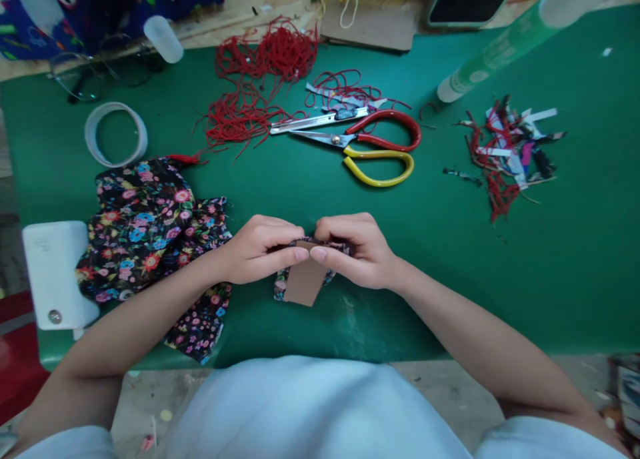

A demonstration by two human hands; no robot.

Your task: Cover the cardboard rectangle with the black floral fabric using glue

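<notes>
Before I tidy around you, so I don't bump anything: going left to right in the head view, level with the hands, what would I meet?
White rectangular device → black floral fabric → left hand → brown cardboard piece → right hand.

Green table: floral cloth, scissors, red cords.

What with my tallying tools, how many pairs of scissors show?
1: the scissors lie on the green table, beside the red threads. Others may hide under the floral fabric.
</notes>
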